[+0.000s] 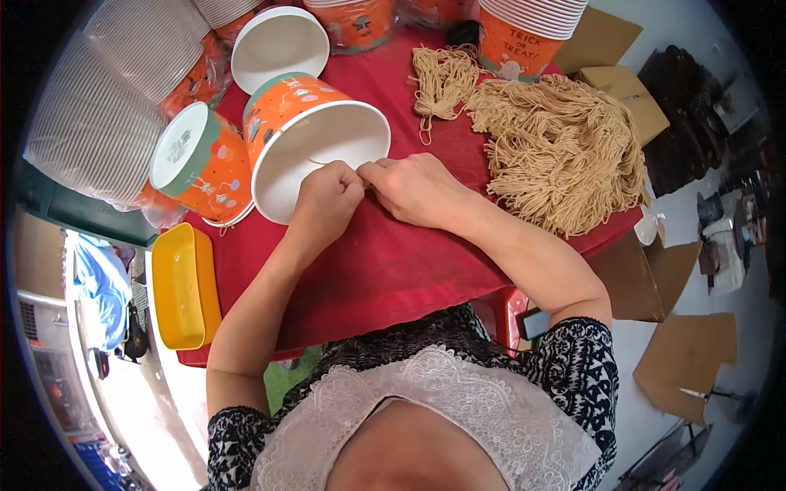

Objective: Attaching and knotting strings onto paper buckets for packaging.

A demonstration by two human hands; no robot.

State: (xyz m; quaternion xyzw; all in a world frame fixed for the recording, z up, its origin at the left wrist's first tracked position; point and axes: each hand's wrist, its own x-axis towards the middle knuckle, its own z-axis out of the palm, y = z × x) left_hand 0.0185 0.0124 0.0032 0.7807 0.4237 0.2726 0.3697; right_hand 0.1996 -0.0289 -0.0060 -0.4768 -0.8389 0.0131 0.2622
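An orange paper bucket (282,114) with a green base band lies tilted on the table, its white mouth facing me. A thin tan cord (314,162) shows against its inside, running to my left hand (329,196). That hand is closed at the lower rim, fingers curled around the cord. My right hand (413,186) meets it there in a pinch, seemingly on the same cord; the pinched part is hidden between the fingertips. Beside this bucket an upside-down orange bucket (209,168) stands on its rim, a bit of cord at its lower edge.
Wrapped bucket stacks (90,123) crowd the left and back. A white-lined bucket (280,49) sits behind. At right lie a big cord pile (565,147) and a smaller bundle (443,82). A yellow bin (185,286) stands left on the red tablecloth (393,262); cardboard boxes (626,274) are right.
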